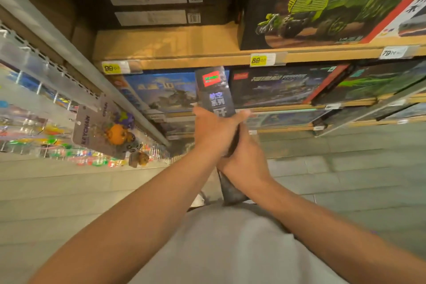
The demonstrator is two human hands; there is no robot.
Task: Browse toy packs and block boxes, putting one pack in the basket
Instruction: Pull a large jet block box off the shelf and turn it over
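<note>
I hold a dark block box point(214, 90) edge-on in front of the shelves, its narrow side with a red and green logo facing me. My left hand point(211, 131) grips it from the left and my right hand point(244, 157) from the right, lower down. The box's bottom end point(230, 189) sticks out below my hands. No basket is in view.
Wooden shelves point(207, 60) hold block boxes: a green truck box point(322, 4) at the upper right, a blue box point(161, 92) behind my hands, dark boxes point(276, 85) to the right. Keychain packs point(103, 127) hang on a rack at the left. Grey floor tiles point(345, 168) lie below.
</note>
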